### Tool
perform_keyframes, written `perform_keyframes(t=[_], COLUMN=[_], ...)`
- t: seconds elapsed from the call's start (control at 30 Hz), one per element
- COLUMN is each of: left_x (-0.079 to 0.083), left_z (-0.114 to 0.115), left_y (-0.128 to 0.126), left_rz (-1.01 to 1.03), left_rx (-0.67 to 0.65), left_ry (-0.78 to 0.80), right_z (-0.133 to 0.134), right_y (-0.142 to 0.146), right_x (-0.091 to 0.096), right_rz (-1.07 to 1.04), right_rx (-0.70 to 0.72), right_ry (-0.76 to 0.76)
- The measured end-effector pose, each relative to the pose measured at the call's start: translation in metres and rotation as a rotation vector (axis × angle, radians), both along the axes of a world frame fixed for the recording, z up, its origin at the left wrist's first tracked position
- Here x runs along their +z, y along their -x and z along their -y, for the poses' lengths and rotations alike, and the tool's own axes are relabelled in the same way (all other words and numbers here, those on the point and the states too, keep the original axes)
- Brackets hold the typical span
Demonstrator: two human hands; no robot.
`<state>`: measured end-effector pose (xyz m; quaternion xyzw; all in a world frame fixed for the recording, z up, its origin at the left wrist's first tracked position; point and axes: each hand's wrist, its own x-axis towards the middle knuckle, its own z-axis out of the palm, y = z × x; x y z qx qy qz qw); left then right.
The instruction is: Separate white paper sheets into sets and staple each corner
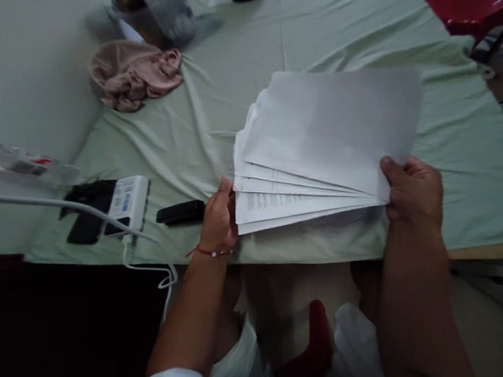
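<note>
A fanned stack of paper sheets [330,125] is held above the green cloth, its top sheet blank and printed text showing on some lower ones. My right hand [415,191] pinches the sheets together at their near right corner, thumb on top. At the left edge of the stack, my left hand [221,215] is closed with its thumb up; its fingers are partly hidden behind the papers, and it seems to touch or support them. Just left of that hand lies a black stapler-like object [181,211] on the cloth.
A white power strip [128,202] with a white cable [151,239] lies at the left, beside a dark phone-like item [90,219]. Behind sit a crumpled pink cloth [137,74] and a blurred clear plastic bag [173,15]. A red chair [476,14] stands beyond the green-covered surface [226,84].
</note>
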<state>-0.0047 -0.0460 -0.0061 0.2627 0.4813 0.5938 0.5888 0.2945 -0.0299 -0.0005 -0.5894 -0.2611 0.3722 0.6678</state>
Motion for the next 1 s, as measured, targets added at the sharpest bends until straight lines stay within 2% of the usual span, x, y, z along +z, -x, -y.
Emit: perform_keyframes(t=[0.37,1.0], left_x=[-0.0018,-0.0007], left_z=[-0.0014,-0.0014], left_y=[0.0018,0.0004], left_rz=[-0.072,-0.067], left_rx=[0.055,0.079], left_ry=[0.045,0.031], right_z=[0.0026,0.0048], right_y=[0.0005,0.0025], right_x=[-0.0009,0.0041], right_rz=[0.084,0.105], right_rx=[0.066,0.067], right_ry=[0.02,0.064])
